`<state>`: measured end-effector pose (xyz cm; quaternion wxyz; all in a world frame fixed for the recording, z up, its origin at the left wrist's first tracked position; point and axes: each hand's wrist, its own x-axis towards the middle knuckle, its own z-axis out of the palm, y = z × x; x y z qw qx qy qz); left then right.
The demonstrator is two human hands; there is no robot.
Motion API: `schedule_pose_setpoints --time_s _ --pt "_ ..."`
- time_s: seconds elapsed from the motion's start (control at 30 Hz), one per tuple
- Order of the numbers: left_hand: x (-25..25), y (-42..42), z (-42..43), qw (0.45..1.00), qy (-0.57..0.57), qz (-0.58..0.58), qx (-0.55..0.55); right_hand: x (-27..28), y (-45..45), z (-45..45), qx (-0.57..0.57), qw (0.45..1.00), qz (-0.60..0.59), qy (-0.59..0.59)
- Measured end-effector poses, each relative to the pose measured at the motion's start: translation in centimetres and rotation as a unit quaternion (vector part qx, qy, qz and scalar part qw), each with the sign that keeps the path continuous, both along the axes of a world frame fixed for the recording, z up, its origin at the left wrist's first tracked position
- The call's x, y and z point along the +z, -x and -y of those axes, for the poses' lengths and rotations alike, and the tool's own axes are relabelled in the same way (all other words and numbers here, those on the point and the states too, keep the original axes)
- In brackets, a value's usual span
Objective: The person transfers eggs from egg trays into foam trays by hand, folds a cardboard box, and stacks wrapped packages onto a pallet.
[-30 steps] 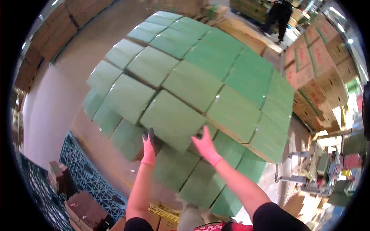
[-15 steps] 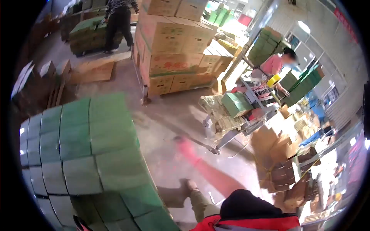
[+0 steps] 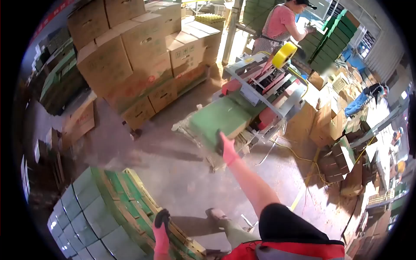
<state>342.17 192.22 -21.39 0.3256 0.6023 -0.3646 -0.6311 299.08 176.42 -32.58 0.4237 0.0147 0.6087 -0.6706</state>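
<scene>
My right hand (image 3: 227,149), in a pink glove with dark fingers, reaches forward to a green box (image 3: 220,118). Its fingers lie against the box's near edge, not wrapped round it. The box rests on a tape-covered stand (image 3: 184,125) at the outlet of a carton-sealing machine (image 3: 268,89), with another green box (image 3: 248,104) behind it. Low in the view, my left hand (image 3: 161,227), gloved the same way, has its fingers loosely extended. It holds nothing visible and is beside a stack of green boxes (image 3: 89,216); contact is unclear.
Brown cartons (image 3: 143,56) stand stacked on a wheeled platform at the back left. A co-worker (image 3: 284,26) stands behind the machine near more green boxes (image 3: 333,41). A yellow cord (image 3: 294,156) and opened cardboard (image 3: 325,123) lie to the right.
My view has turned toward the machine. My right hand has reached the green box, which sits farther out on the stand. My left hand has come further into view. The co-worker's arms are raised.
</scene>
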Motion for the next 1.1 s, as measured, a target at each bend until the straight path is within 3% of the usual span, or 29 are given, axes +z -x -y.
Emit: schedule_pose_setpoints --time_s 0.03,0.1,0.13,0.17,0.2,0.23,0.3,0.33,0.4,0.43,0.47,0.5,0.53,0.57,0.6,0.63,0.67,0.7,0.73,0.77,0.87,0.93,0.97,1.0,1.03,1.1 --pt "1.3 2.2 2.6 0.996 0.071 0.010 -0.045 3.0 -2.1 -2.4 0.055 0.998 0.028 0.007" --pt "2.2 5.6 6.9 0.978 0.201 -0.054 -0.027 9.0 -5.5 -7.6 0.185 0.978 0.097 -0.013" --pt "1.7 6.2 7.9 0.987 0.144 -0.068 0.002 9.4 -5.8 -10.1 0.249 0.952 0.172 0.045" --pt "0.9 6.5 8.9 0.992 0.087 -0.083 0.032 10.7 -6.4 -12.0 0.346 0.930 0.119 0.039" --pt "-0.5 6.7 10.1 0.992 0.030 -0.101 0.064 9.5 -7.4 -13.0 0.384 0.910 0.137 0.075" --pt "-5.7 2.7 10.2 0.968 -0.124 -0.218 -0.035 4.6 -7.8 -14.3 0.471 0.874 0.113 0.043" --pt "-3.8 1.9 5.9 0.961 -0.181 -0.198 -0.068 9.9 -8.8 -14.5 0.573 0.800 -0.163 0.068" --pt "-3.7 1.6 3.5 0.960 -0.183 -0.210 0.003 12.6 -7.5 -13.3 0.640 0.763 -0.078 0.052" --pt "-0.6 2.7 0.5 0.928 -0.217 -0.273 0.130 3.1 -4.2 -11.5 0.553 0.831 -0.048 0.028" --pt "-0.5 2.7 -1.0 0.911 -0.203 -0.316 0.170 3.5 -2.1 -9.5 0.367 0.930 0.022 -0.006" --pt "-0.4 2.9 -2.5 0.887 -0.210 -0.364 0.192 3.9 0.0 -7.6 0.157 0.986 0.058 -0.002" --pt "0.2 3.0 -4.0 0.859 -0.209 -0.411 0.223 5.1 3.2 -6.2 0.098 0.989 0.107 0.006" --pt "0.8 2.7 -5.8 0.864 -0.211 -0.396 0.229 6.7 4.1 -4.8 0.081 0.987 0.042 0.132" --pt "1.2 1.6 -7.8 0.867 -0.211 -0.378 0.245 2.3 8.7 -3.1 0.098 0.972 0.125 0.175" --pt "1.6 0.8 -9.7 0.864 -0.232 -0.356 0.270 2.7 9.0 -2.3 0.140 0.956 0.147 0.210" --pt "2.0 0.1 -11.7 0.860 -0.252 -0.332 0.294 3.7 8.5 -0.9 0.184 0.964 0.092 0.170" --pt "0.8 -0.6 -15.3 0.907 -0.182 -0.244 0.290 4.5 7.6 -0.7 0.204 0.977 0.014 0.067" --pt "3.0 -1.4 -16.3 0.914 -0.197 -0.235 0.265 0.4 9.1 0.6 0.200 0.977 -0.018 0.078" --pt "5.1 -2.1 -17.2 0.920 -0.212 -0.227 0.240 1.5 7.1 1.6 0.133 0.989 0.033 0.048" --pt "3.4 -2.8 -19.8 0.891 -0.225 -0.275 0.283 1.7 6.5 2.1 0.127 0.990 0.057 0.039" --pt "9.2 -4.9 -22.5 0.825 -0.222 -0.330 0.401 2.7 1.3 -0.2 0.158 0.980 0.116 0.026" --pt "12.3 -6.9 -25.3 0.783 -0.222 -0.332 0.477 6.0 -8.0 -4.1 0.129 0.986 0.104 -0.012" --pt "12.1 -8.7 -27.4 0.775 -0.191 -0.342 0.496 1.8 -8.0 -4.7 0.245 0.955 0.152 0.069" --pt "11.7 -10.3 -29.4 0.774 -0.137 -0.332 0.522 5.1 -14.5 -8.2 0.210 0.968 0.105 0.088" --pt "10.7 -12.2 -31.7 0.769 -0.084 -0.321 0.546 4.1 -17.5 -10.3 0.230 0.960 0.132 0.087" --pt "4.0 -18.1 -38.6 0.728 0.047 -0.290 0.619 7.3 -25.8 -14.8 0.316 0.909 0.259 0.083"
